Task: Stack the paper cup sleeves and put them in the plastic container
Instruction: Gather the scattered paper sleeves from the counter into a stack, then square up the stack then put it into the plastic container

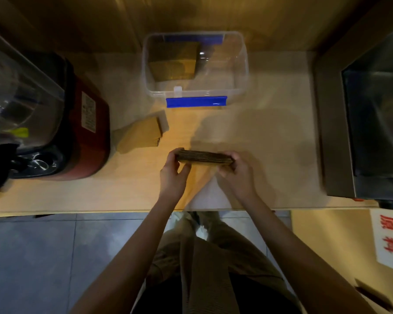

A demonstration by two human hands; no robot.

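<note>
A stack of brown paper cup sleeves stands on edge just above the wooden counter, held at both ends. My left hand grips its left end and my right hand grips its right end. A second loose pile of sleeves lies flat on the counter to the left, fanned a little. Farther back stands the clear plastic container with blue latches, open on top. Inside it, on the left side, another batch of sleeves leans against the wall.
A red and black blender-like appliance with a clear jug fills the left of the counter. A steel-framed machine stands on the right. The counter's front edge runs just below my wrists, with tiled floor beyond.
</note>
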